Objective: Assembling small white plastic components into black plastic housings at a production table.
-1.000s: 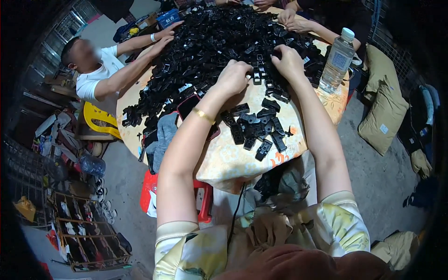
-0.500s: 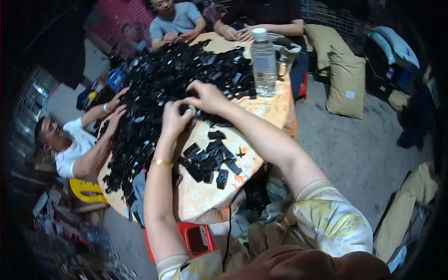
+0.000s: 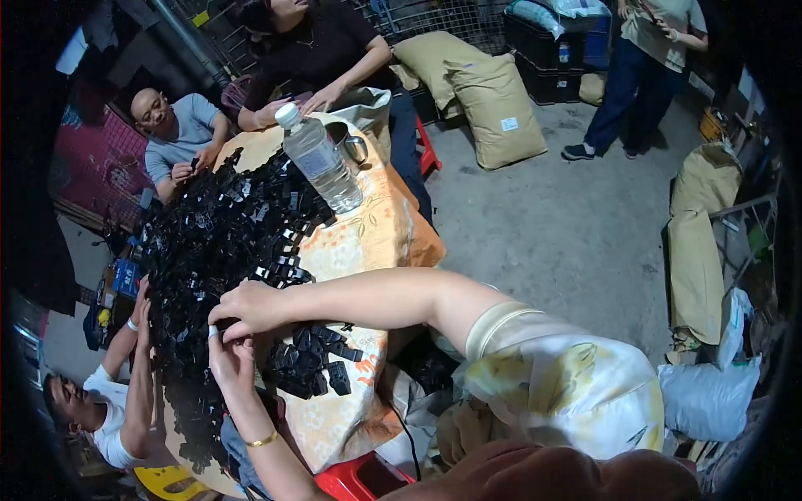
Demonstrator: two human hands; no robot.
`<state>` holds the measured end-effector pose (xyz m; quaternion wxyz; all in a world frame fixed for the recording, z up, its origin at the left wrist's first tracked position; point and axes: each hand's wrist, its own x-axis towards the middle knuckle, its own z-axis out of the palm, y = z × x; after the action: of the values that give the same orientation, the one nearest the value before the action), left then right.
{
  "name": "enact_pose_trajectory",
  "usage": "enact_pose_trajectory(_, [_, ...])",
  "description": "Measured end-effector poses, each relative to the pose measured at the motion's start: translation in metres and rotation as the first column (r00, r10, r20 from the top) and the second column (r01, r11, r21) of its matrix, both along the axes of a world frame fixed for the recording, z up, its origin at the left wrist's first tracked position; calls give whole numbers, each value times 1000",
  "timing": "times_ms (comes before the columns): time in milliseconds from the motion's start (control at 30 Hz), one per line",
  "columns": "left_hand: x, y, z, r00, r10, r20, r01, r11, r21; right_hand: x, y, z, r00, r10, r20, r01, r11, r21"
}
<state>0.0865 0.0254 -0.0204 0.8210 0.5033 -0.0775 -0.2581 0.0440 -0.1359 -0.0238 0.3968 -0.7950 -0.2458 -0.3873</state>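
Both of my hands meet over the near edge of a heap of small black plastic pieces [image 3: 225, 225]. My left hand [image 3: 234, 361], with a gold bangle at the wrist, has its thumb and fingers bent together, and something white shows at a fingertip. Right above it, my right hand [image 3: 252, 307] is curled palm down, its fingertips close to those of the left. Whatever lies between the fingers is too small or hidden to name. Below my right forearm, a smaller group of black pieces [image 3: 311, 361] lies on the patterned tablecloth [image 3: 322, 422].
A large clear bottle [image 3: 322, 159] and a metal cup [image 3: 349, 144] stand beyond the heap. Co-workers sit along the far and left sides; another person [image 3: 647, 67] stands at the back right. Full tan sacks [image 3: 501, 113] rest on the floor. A red stool [image 3: 363, 478] is below the table.
The view has swung right, so the table appears further left and the standing person is plainer. My hands stay together, and my right forearm now crosses the view more level.
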Motion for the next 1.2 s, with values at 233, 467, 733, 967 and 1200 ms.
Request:
enact_pose_trajectory(233, [-14,17,18,991,-78,112,74,997,38,0,12,7,976,196,-97,-162,946,280])
enact_pose_trajectory(467, [-24,5,13,905,-113,410,-4,962,274,7,1,7,999,21,-25,-10,935,355])
enact_pose_trajectory(733, [-11,12,3,955,146,257,-148,989,-13,-2,23,8,977,74,199,-131,947,293])
enact_pose_trajectory(967, [-11,11,8,903,166,397,-205,977,56,-14,17,18,987,162,-8,-135,849,510])
enact_pose_trajectory(1200, [-6,22,5,864,187,468,-254,963,84,-3,14,9,943,333,-26,-280,830,482])
